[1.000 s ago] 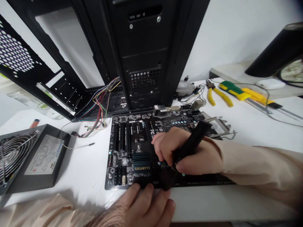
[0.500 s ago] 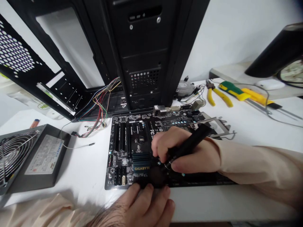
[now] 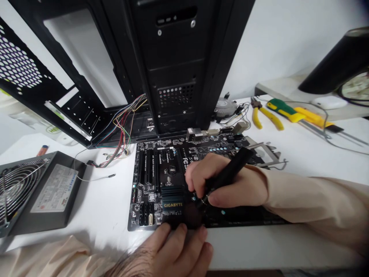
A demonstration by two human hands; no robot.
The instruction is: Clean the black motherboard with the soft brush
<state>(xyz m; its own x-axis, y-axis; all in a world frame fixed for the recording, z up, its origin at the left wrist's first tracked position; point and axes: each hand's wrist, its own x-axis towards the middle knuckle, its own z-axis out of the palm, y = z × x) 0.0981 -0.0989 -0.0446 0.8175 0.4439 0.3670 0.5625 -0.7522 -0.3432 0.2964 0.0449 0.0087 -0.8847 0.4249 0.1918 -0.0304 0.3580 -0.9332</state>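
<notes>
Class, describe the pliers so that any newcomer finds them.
Right of the tall black computer case, on the white table, lie the pliers. Their two yellow handles spread apart; the screwdriver beside them has just one handle, green and yellow.

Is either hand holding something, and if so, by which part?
The right hand grips a thick black tool by its handle; its lower end is blurred. The left hand touches the black rectangular circuit board at its near edge.

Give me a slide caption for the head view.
Right hand grips a black tool over the motherboard, left hand at its near edge, black computer case behind.
</notes>
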